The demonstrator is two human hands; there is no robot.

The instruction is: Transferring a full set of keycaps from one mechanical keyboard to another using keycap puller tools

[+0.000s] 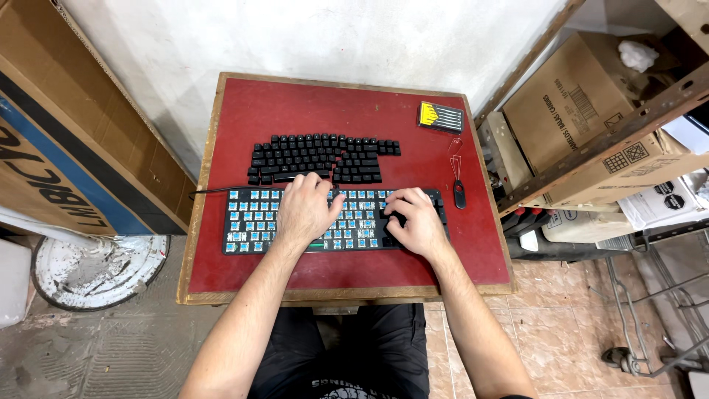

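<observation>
Nearest the camera are the person's dark trousers (354, 347) and 2 bare forearms reaching forward over the front edge of a small red table (295, 273) with a worn wooden rim.

On the table, just beyond that edge, lies a black keyboard (251, 222) with most of its caps off, so rows of blue switches show. The left hand (304, 210) rests flat on its middle, palm down, fingers loosely spread and pointing away, the tips reaching the keyboard's far edge. The right hand (415, 220) lies on the keyboard's right end, where a few black caps remain; its fingers are curled and drawn together toward the left, pressing on the caps there — whether they pinch one cannot be told. A thin black cable (214, 191) leaves the keyboard's far left corner.

Just behind the keyboard, nearly touching it, the removed keycaps (317, 157) lie in tidy rows, laid out in the shape of the board. To the right of the right hand sits a wire keycap puller (458, 183) with a black handle, and farther back, near the table's far right corner, a small case of screwdriver bits (441, 116) with a yellow insert.

Beyond the table — a white wall. Cardboard boxes (576, 103) sit on a shelf at right, a large flat carton (66, 133) leans at left, and a paint-spattered round lid (96, 267) lies on the floor.
</observation>
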